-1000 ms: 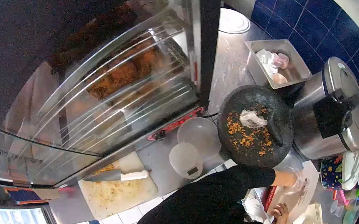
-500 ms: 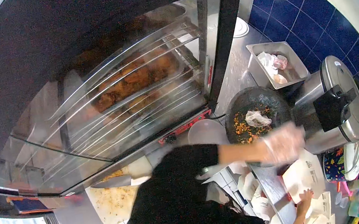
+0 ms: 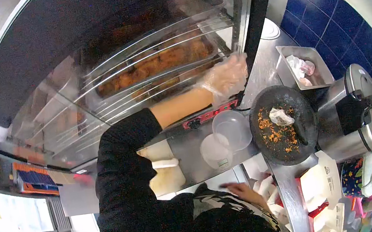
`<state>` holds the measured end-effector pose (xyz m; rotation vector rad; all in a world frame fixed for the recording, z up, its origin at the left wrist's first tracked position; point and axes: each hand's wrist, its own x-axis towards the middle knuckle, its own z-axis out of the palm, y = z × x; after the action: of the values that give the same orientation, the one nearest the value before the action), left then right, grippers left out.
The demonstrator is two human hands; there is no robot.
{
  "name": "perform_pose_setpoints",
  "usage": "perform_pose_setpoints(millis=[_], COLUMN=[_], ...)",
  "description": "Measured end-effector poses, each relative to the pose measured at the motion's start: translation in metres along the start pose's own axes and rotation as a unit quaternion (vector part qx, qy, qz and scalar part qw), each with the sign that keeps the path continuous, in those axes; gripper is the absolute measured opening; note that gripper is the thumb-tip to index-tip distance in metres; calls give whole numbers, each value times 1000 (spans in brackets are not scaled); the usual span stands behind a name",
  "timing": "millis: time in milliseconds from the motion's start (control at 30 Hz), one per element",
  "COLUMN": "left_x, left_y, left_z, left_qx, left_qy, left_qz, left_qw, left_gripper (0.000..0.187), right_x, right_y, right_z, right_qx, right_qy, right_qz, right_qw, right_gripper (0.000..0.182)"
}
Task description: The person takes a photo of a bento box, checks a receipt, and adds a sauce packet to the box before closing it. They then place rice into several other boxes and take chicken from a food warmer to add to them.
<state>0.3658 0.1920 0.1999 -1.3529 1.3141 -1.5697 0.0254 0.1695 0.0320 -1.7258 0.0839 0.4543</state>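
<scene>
My left hand [image 3: 226,78], in a clear plastic glove, has its fingers closed at the right edge of the glass door [image 3: 141,86] of a heated display cabinet. Behind the glass, a metal tray of browned fried food [image 3: 158,65] rests on wire racks. My right hand [image 3: 244,192], bare, is low in front of my body with fingers stretched out; it holds nothing I can see. Close to it are white paper boxes [image 3: 267,188]. A round black pan [image 3: 271,153] to the right holds orange-brown crumbs [image 3: 275,136] and a crumpled white item [image 3: 280,117].
Beside the pan stand a steel pot with a lid [image 3: 339,120] and a steel tray [image 3: 322,56]. A clear plastic bowl [image 3: 232,130] and a cutting board [image 3: 169,180] lie below the cabinet. More open boxes [image 3: 317,182] fill the lower right.
My left hand has moved up and left from beside the pan to the cabinet door. My right hand has left the paper boxes and drawn back toward my body. The view has shifted.
</scene>
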Motion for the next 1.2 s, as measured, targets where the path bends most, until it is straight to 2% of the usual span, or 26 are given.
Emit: perform_pose_setpoints(millis=[33,67,100,167,233,267,300,333,367,400,433,533,567,633,667,767,833,900,933,967,1033,1067,1100,1167,1200], left_x=[-2,-5,-11,-29,-60,-74,-85,-91,-93,-95,-101,-114,-110,-101,-101,-119,-123,-128,-126,-121,-113,-121,-125,-124,-111], left_y=[8,-26,-41,-57,-64,-69,-74,-84,-95,-101,-102,-91,-89,-84,-81,-70,-75,-82,-89,-98,-113,-111,-109,-107,-120], left_z=[4,-31,-51,-77,-96,-105,-113,-122,-129,-132,-128,-91,-80,-63,-59,-48,-62,-77,-83,-85,-79,-59,-46,-29,-37], left_qx=[64,-304,-304,-236,-241,-257,-272,-264,-255,-261,-260,-268,-268,-301,-406,-409,-419,-435,-469,-472,-465,-483,-486,-521,-555], left_qy=[-8,-55,-61,-246,-255,-303,-348,-396,-443,-510,-510,-253,-254,-246,-272,-221,-206,-151,-245,-245,-100,-174,-173,-255,-298], left_qz=[25,-73,-73,-45,-127,-152,-177,-208,-241,-269,-269,-367,-368,-344,-402,-420,-415,-432,-438,-434,-425,-394,-392,-305,-303], left_qw=[998,948,948,939,928,905,880,854,825,774,774,854,853,855,774,780,781,775,727,727,770,762,761,755,715], left_gripper=[31,30,30,31,34,35,36,35,35,35,35,37,37,40,43,45,40,33,36,36,47,61,61,63,67], right_x=[7,9,5,-1,-1,-5,-10,-9,-7,-7,-6,0,0,-1,1,0,-6,-15,-19,-20,-24,-26,-26,-22,-19], right_y=[20,20,26,45,60,55,21,37,39,40,41,63,58,44,52,69,64,73,77,75,71,53,53,60,68], right_z=[11,13,13,17,19,14,4,5,5,5,5,14,15,13,14,20,17,16,17,17,18,16,17,18,19], right_qx=[45,58,58,190,136,235,327,372,373,370,366,358,358,305,304,286,200,229,257,261,235,239,241,231,259], right_qy=[-87,-151,-157,-168,-162,-159,-154,-160,-160,-169,-177,-178,-178,-188,-186,-172,-134,-101,-72,-70,-38,-34,-32,-27,-25], right_qz=[38,64,64,99,1,123,242,202,199,210,221,168,169,110,111,142,129,150,172,172,132,123,125,67,72], right_qw=[994,985,984,962,977,951,900,892,892,889,886,901,901,927,928,932,962,956,948,947,962,963,962,970,963], right_gripper=[34,41,41,45,39,38,38,38,38,37,36,34,34,31,31,32,30,30,31,31,29,29,29,29,29])
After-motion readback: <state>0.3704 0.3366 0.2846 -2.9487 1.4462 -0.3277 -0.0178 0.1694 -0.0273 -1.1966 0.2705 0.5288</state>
